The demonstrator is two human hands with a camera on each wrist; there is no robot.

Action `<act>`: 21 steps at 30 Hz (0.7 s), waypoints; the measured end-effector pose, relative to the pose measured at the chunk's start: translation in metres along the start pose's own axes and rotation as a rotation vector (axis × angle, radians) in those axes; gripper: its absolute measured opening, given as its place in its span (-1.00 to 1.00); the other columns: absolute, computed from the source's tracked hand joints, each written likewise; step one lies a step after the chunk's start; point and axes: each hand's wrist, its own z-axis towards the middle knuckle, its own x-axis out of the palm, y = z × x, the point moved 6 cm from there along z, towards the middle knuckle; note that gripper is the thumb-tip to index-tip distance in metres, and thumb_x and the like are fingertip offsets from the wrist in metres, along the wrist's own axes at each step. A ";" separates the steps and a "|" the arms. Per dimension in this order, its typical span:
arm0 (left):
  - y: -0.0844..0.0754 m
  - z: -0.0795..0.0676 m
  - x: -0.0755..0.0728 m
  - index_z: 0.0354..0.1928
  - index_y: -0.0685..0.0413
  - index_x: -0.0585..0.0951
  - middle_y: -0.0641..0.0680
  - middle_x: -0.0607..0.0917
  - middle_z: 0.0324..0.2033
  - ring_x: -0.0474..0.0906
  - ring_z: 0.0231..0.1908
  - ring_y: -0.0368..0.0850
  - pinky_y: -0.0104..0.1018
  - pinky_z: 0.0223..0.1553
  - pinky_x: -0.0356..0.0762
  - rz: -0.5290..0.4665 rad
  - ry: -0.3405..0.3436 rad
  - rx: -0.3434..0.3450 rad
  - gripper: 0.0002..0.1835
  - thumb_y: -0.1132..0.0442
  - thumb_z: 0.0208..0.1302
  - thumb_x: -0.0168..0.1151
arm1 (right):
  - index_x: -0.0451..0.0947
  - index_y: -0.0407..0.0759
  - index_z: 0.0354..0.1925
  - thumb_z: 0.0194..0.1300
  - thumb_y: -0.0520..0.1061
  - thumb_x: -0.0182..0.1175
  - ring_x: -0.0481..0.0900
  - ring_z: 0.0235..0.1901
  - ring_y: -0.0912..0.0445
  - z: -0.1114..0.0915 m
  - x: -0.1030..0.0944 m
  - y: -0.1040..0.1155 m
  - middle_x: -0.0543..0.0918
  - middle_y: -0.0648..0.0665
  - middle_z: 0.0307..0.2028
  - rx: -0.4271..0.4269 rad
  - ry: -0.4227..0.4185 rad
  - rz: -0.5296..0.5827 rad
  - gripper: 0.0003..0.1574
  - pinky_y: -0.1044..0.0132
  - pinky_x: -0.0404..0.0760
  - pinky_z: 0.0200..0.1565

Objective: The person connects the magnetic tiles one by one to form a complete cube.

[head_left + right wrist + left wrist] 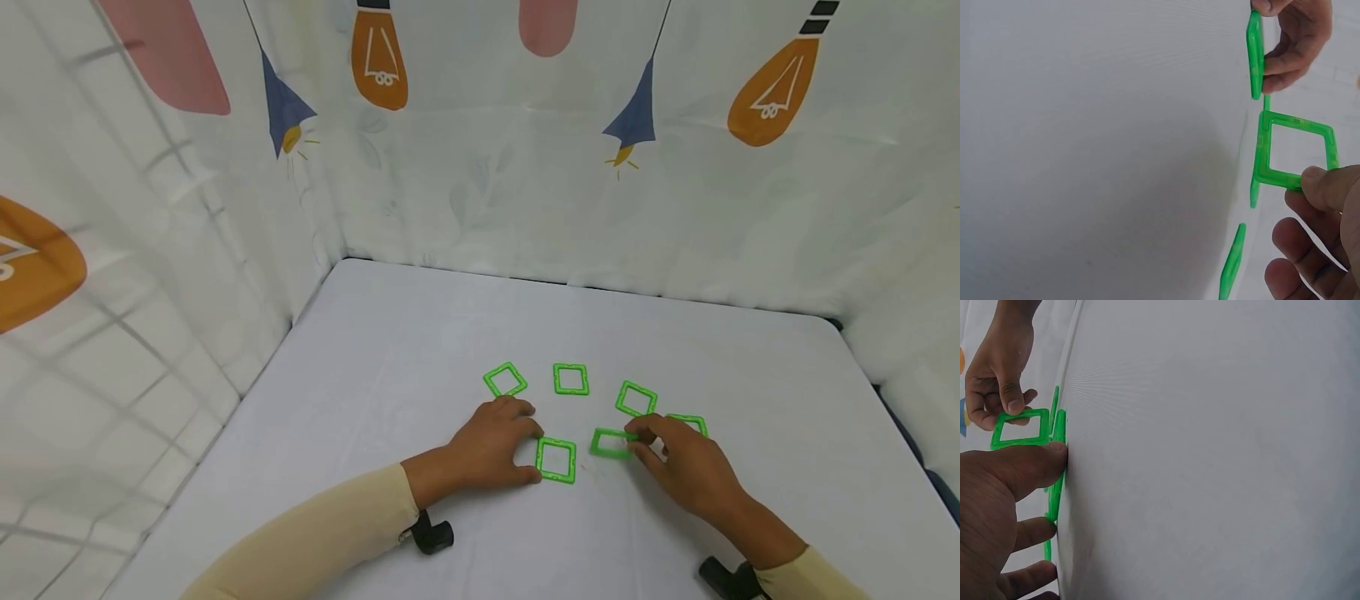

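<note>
Pinched between thumb and fingers, a green open-centred square magnetic tile (611,443) is held upright over the table by my right hand (692,468). The right wrist view shows this raised tile (1264,147) with the thumb on its near edge. A second square tile (557,461) lies flat, and my left hand (491,446) grips its left side, thumb at the near corner and a finger at the far corner. In the left wrist view that flat tile (1055,500) appears nearly edge-on. Another tile (690,422) is partly hidden behind the right hand.
Beyond the hands, more green square tiles lie on the white table (390,358): one at left (506,379), one in the middle (572,379), one at right (636,399). A printed white curtain (480,217) hangs along the table's back and left edges.
</note>
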 end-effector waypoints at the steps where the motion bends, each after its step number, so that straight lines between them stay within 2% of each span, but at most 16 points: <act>1: 0.000 0.000 0.000 0.17 -0.13 0.68 0.02 0.51 0.29 0.30 0.37 -0.05 -0.05 0.37 0.28 0.001 0.002 -0.002 -0.44 -0.18 0.18 0.48 | 0.66 0.02 -0.09 0.16 -0.20 0.53 0.55 -0.38 0.19 0.001 0.000 0.000 0.66 0.15 -0.34 -0.001 -0.001 0.001 -0.63 0.31 0.53 -0.43; 9: -0.001 0.000 -0.001 0.15 -0.12 0.68 0.02 0.51 0.28 0.30 0.37 -0.05 -0.05 0.38 0.28 -0.008 0.003 -0.004 -0.45 -0.18 0.18 0.47 | 0.67 0.03 -0.08 0.20 -0.15 0.52 0.57 -0.36 0.17 0.008 0.002 0.005 0.68 0.15 -0.32 0.020 0.022 0.005 -0.67 0.26 0.55 -0.39; 21: 0.000 0.000 0.000 0.14 -0.11 0.69 0.02 0.52 0.27 0.32 0.36 -0.05 -0.05 0.36 0.31 -0.007 -0.018 0.001 -0.45 -0.18 0.16 0.49 | 0.65 0.02 -0.11 0.19 -0.17 0.52 0.57 -0.39 0.21 0.018 0.005 0.013 0.66 0.15 -0.34 -0.027 -0.009 0.009 -0.67 0.28 0.59 -0.38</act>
